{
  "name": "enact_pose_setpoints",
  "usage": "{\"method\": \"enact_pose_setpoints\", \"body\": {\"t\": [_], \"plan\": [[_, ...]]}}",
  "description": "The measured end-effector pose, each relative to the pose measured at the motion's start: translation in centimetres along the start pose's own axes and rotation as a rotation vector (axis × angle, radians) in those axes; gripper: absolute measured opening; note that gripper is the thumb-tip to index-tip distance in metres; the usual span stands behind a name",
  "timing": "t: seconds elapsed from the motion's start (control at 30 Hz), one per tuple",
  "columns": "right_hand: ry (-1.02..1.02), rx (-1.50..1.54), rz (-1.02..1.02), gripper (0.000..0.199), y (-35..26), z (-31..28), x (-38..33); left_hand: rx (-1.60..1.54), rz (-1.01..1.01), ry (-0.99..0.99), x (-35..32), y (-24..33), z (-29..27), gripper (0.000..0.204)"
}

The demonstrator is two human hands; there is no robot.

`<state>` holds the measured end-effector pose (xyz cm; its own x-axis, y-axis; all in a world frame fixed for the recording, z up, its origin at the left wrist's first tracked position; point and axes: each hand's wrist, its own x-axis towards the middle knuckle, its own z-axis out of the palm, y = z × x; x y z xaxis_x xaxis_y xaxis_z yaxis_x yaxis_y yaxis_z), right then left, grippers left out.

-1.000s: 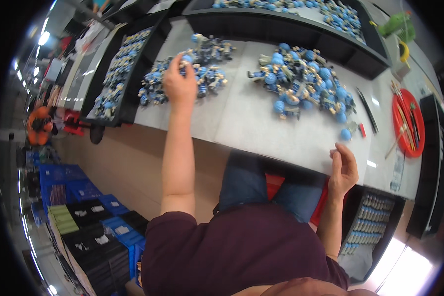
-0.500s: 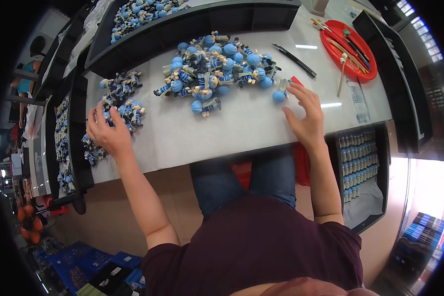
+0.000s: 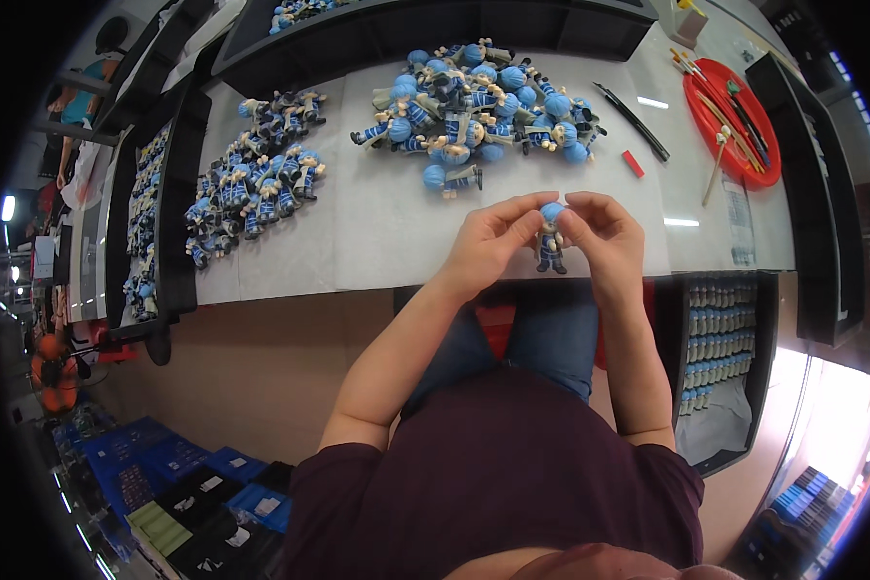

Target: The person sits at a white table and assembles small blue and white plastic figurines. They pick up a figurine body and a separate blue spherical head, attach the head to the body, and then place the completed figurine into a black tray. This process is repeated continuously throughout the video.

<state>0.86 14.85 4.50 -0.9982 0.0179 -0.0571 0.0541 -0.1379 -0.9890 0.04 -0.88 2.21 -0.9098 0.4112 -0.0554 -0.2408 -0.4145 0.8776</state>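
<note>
Our left hand (image 3: 493,237) and right hand (image 3: 604,232) are grasping one small figurine (image 3: 551,242) between them, thumbs and fingertips closing around its ball-like blue head. We are holding it upright over the near edge of the counter (image 3: 387,232); whether its dark feet are touching the surface, we cannot tell. Its head is showing fine grooves, its body smooth blue and pale parts that are looking like moulded plastic, and our fingers are partly covering it.

Just beyond, a lone figurine (image 3: 451,179) is lying on its side, near a tangled heap (image 3: 474,106) of similar ones. Farther left, a second heap (image 3: 256,193) is spreading toward a black side tray (image 3: 179,203). Behind, a long black tray (image 3: 541,34) is standing across the counter, its straight wall hiding much of its contents. To our right, a red block (image 3: 632,163) and a slim black pen-like tool (image 3: 633,121) are lying near a red oval dish (image 3: 715,72) carrying thin brushes (image 3: 739,130). Below, a dark bin (image 3: 766,377) is holding neat rows of figures.
</note>
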Motion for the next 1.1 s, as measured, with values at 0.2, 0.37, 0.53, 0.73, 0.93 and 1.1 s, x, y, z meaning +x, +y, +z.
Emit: {"method": "enact_pose_setpoints", "body": {"t": [0.2, 0.37, 0.53, 0.73, 0.93, 1.1], "plan": [[0.068, 0.098, 0.063, 0.024, 1.6, 0.3, -0.5, -0.058, -0.005, 0.05, 0.2, -0.8, -0.8, 0.026], [0.059, 0.193, 0.183, 0.024, 1.7, -0.1, -2.0, -0.152, -0.018, 0.106, 0.3, -0.9, -1.1, 0.025], [-0.037, 0.192, 0.217, 0.027, 1.9, -0.2, -3.1, -0.137, -0.007, 0.102, 0.4, -0.9, -1.0, 0.025], [-0.034, 0.187, 0.192, 0.027, 1.9, 0.0, -3.2, -0.138, 0.0, 0.099, 0.4, -1.0, -1.1, 0.025], [-0.029, 0.181, 0.182, 0.026, 1.9, 0.0, -3.3, -0.141, 0.0, 0.095, 0.4, -1.1, -1.2, 0.025], [-0.021, 0.175, 0.165, 0.026, 2.0, -0.1, -3.3, -0.141, 0.004, 0.092, 0.4, -1.1, -1.2, 0.026]]}}
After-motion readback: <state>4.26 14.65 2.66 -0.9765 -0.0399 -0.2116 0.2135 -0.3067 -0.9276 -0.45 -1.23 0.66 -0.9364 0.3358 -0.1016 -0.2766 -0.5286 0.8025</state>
